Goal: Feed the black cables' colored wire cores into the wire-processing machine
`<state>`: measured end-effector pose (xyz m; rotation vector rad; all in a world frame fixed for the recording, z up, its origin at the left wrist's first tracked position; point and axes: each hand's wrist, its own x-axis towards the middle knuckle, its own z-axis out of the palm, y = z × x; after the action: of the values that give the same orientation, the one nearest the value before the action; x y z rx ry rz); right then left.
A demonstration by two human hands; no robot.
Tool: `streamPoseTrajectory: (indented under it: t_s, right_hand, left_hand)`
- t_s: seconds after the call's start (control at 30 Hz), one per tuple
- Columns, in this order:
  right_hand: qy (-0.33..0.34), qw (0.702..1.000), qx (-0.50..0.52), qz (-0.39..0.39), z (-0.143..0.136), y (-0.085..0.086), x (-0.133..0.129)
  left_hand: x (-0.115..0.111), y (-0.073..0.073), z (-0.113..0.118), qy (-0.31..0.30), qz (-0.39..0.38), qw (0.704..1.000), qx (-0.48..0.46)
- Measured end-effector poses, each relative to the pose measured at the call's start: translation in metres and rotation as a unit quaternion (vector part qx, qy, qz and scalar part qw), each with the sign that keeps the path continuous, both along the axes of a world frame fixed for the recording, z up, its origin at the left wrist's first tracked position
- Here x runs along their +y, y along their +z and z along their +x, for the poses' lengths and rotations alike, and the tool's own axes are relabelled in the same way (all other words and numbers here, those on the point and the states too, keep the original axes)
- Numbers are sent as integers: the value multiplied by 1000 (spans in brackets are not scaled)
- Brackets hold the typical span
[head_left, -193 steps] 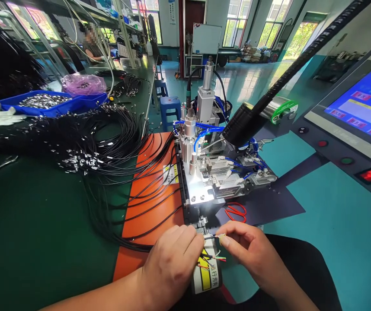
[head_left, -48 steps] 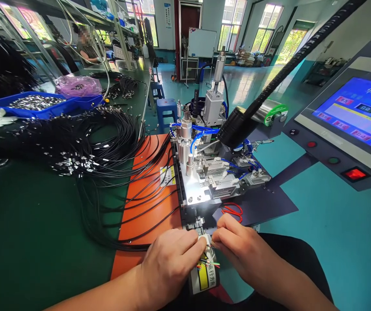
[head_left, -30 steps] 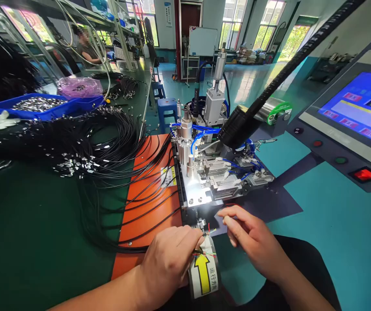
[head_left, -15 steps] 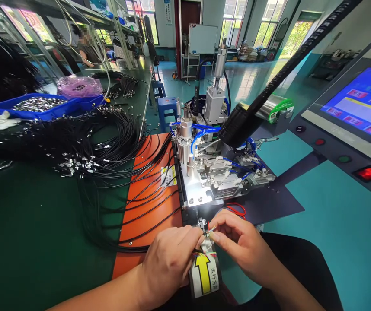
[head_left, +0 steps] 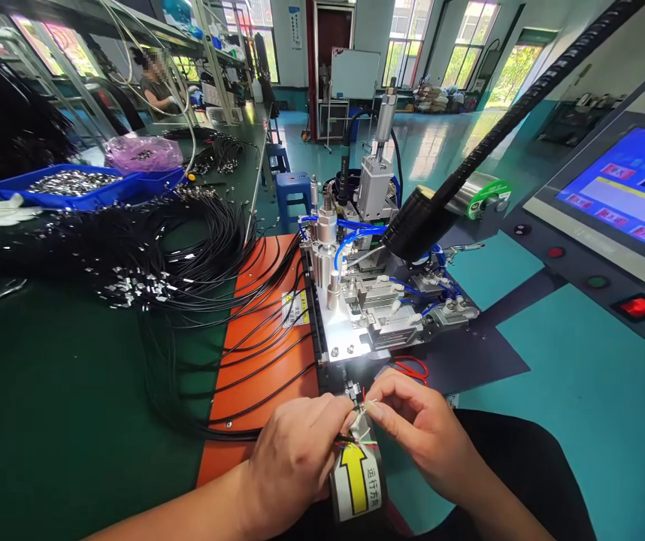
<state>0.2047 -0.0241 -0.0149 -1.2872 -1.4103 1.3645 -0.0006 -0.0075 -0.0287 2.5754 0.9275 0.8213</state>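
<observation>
My left hand [head_left: 303, 451] is closed on a black cable, its thumb and forefinger pinching near the stripped end. Thin coloured wires [head_left: 366, 443] of another cable end stick out below those fingers. Facing it, my right hand [head_left: 418, 432] pinches fine wires at the held end, with a red one standing up between the hands. Both hands are over a narrow track bearing a yellow arrow label [head_left: 358, 481], just in front of a metal machine [head_left: 379, 308]. My fingers partly hide the wire tips.
Black cables [head_left: 260, 361] run across an orange plate [head_left: 232, 462] to a large bundle on the green table [head_left: 74, 421]. Behind are a blue tray [head_left: 86, 201] of small metal parts and a seated person [head_left: 156, 90]. A control screen [head_left: 632, 195] and solder spool [head_left: 486, 197] stand right.
My right fingertips have shifted slightly at the wire ends, and the red wire now stands more upright. My left hand keeps its hold. The view has tilted a little.
</observation>
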Motion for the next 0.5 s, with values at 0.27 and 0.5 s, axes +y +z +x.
streamPoseTrajectory:
  t_s: [0.27,0.5]
  right_hand:
    - [-74,993,88,1,-18,-6,-5]
    - [-94,991,91,34,-26,-6,-4]
  left_hand:
    - [-2,3,1,12,-5,1000,-22]
    - [-2,6,1,5,-13,999,-37]
